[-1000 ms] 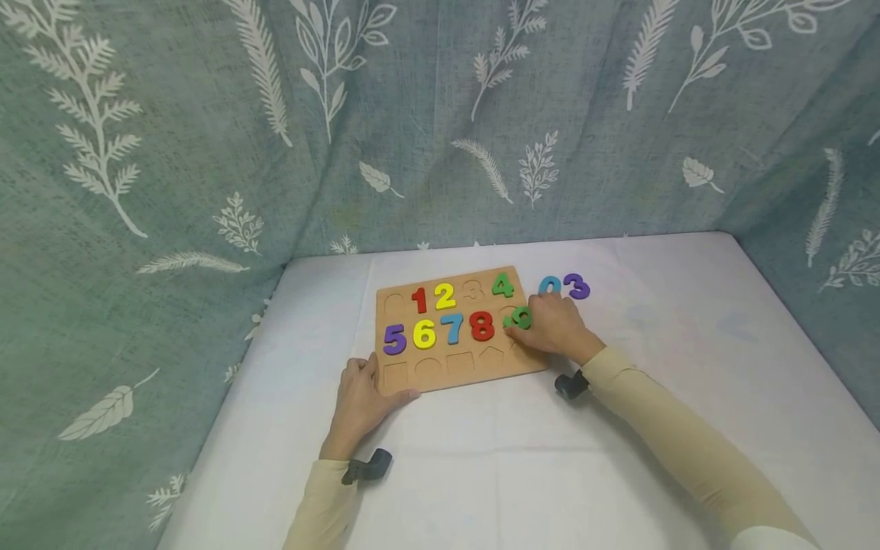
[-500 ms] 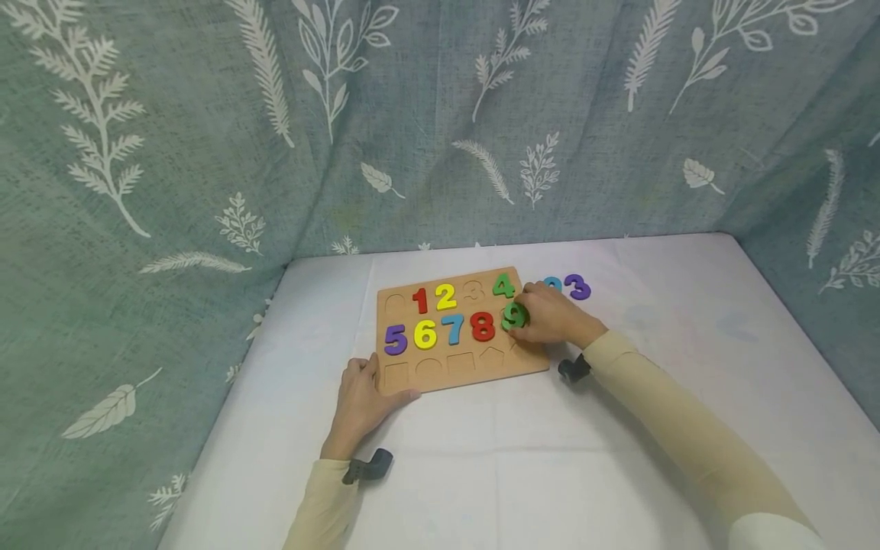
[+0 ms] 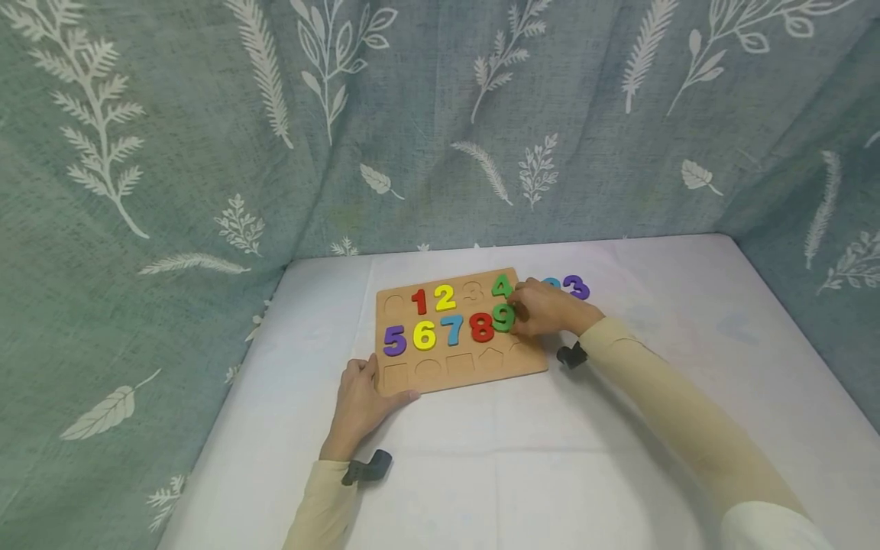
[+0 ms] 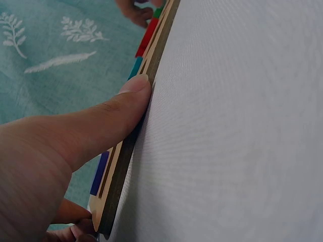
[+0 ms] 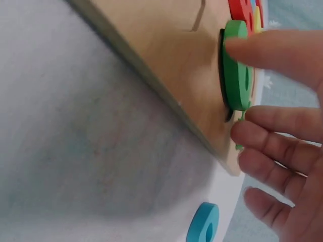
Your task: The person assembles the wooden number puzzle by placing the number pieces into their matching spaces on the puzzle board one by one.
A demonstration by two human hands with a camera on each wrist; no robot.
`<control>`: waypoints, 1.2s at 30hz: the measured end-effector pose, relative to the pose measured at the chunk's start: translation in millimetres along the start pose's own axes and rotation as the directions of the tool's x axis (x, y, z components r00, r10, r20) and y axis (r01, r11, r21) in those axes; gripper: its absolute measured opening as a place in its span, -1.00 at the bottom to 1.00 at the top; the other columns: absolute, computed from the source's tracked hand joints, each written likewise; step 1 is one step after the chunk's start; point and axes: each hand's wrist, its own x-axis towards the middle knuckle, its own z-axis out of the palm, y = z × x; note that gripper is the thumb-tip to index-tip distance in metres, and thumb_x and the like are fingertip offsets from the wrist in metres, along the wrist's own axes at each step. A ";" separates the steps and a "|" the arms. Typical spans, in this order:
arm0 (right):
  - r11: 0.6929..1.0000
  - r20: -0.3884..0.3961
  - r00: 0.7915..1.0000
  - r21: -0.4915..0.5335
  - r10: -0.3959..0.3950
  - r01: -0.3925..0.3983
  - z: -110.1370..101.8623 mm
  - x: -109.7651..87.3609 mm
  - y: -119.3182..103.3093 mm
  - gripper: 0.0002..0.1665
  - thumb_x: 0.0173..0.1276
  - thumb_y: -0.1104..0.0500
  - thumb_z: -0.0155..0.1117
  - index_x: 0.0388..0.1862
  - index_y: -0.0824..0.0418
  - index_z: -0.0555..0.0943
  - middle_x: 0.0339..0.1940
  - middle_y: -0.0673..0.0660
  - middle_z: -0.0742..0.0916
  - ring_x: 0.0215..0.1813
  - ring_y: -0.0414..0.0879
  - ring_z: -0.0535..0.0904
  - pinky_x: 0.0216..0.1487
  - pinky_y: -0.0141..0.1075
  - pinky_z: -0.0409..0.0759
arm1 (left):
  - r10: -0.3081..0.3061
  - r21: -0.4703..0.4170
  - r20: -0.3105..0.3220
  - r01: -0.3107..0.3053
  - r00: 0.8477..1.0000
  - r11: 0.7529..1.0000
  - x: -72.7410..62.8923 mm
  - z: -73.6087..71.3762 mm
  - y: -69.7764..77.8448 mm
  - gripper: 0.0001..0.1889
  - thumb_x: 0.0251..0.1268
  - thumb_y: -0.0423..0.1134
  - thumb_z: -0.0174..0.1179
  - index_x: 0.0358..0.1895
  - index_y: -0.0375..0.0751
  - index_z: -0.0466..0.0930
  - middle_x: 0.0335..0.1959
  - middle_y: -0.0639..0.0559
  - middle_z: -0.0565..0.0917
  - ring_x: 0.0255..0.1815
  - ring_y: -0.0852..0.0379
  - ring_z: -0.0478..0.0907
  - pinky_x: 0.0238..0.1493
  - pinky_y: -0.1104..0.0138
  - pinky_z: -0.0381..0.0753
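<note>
My right hand (image 3: 546,307) pinches the green number 9 (image 3: 496,316) between thumb and index finger at the right side of the wooden puzzle board (image 3: 441,353). In the right wrist view the 9 (image 5: 233,75) leans over a dark recess, and the thumb touches its face. The other fingers are spread loosely beside it. At the board's near left corner my left hand (image 3: 360,401) grips the board, its thumb (image 4: 121,108) along the front edge and its fingers bent at the left side. The red number 8 (image 3: 482,336) lies just left of the 9.
A purple number 3 (image 3: 577,289) and a blue number 0 (image 5: 204,222) lie on the white cloth right of the board; my right hand partly covers the 0. Several coloured numbers sit on the board, among them the green 4 (image 3: 502,290). A leaf-patterned curtain (image 3: 440,206) stands behind.
My right hand has shifted slightly left, bringing the green number 9 from the board's right edge to beside the red 8. The left hand and the board have stayed in place.
</note>
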 end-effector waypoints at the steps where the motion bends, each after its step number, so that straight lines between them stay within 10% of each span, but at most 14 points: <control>1: 1.000 0.003 1.000 0.015 0.008 -0.008 0.2 0.9 -1.1 -0.40 0.24 -0.09 0.54 0.10 0.28 0.71 -0.13 0.12 0.70 -0.08 0.00 0.54 -0.03 -0.12 0.54 | 0.000 0.001 -0.001 0.000 1.000 1.000 0.1 0.1 -0.2 0.30 -0.11 0.31 0.58 0.64 -0.28 0.11 0.19 -0.21 0.38 0.15 -0.10 0.32 0.01 0.13 0.41; 9: 0.995 0.014 0.996 0.041 0.087 -0.088 6.4 5.6 -3.3 -0.42 0.27 -0.22 0.50 0.00 0.21 0.69 -0.24 0.06 0.59 -0.19 -0.07 0.44 -0.17 -0.23 0.40 | 0.008 0.003 0.002 -0.008 1.000 1.000 1.9 3.1 -2.2 0.31 -0.12 0.34 0.57 0.63 -0.29 0.11 0.20 -0.20 0.38 0.15 -0.08 0.32 0.01 0.14 0.40; 24: 0.998 0.030 0.999 0.053 0.045 -0.046 5.9 0.5 2.7 -0.36 0.27 -0.13 0.52 0.18 0.24 0.69 -0.04 0.12 0.67 -0.08 -0.04 0.50 -0.07 -0.15 0.51 | -0.003 0.006 0.006 0.003 1.000 1.000 0.1 -0.6 -1.1 0.31 -0.10 0.31 0.58 0.63 -0.31 0.09 0.22 -0.22 0.37 0.16 -0.10 0.32 0.03 0.12 0.42; 31: 0.993 0.006 1.000 0.119 0.022 -0.022 9.7 9.9 -14.6 -0.22 0.25 -0.20 0.52 0.29 0.25 0.64 0.28 0.21 0.63 0.26 0.11 0.54 0.29 0.04 0.54 | -0.011 0.001 0.003 0.011 1.000 1.000 -1.0 -0.9 -1.6 0.31 -0.12 0.30 0.59 0.63 -0.32 0.10 0.21 -0.22 0.37 0.15 -0.10 0.32 0.03 0.13 0.42; 36: 0.993 0.000 1.000 0.117 -0.025 0.025 17.8 18.6 -22.1 -0.23 0.24 -0.22 0.53 0.26 0.23 0.66 0.12 0.13 0.67 0.14 0.03 0.55 0.23 -0.07 0.56 | -0.003 -0.003 0.003 0.003 1.000 1.000 -0.2 -0.8 -1.2 0.31 -0.12 0.32 0.59 0.63 -0.32 0.11 0.19 -0.21 0.38 0.13 -0.08 0.32 0.00 0.16 0.39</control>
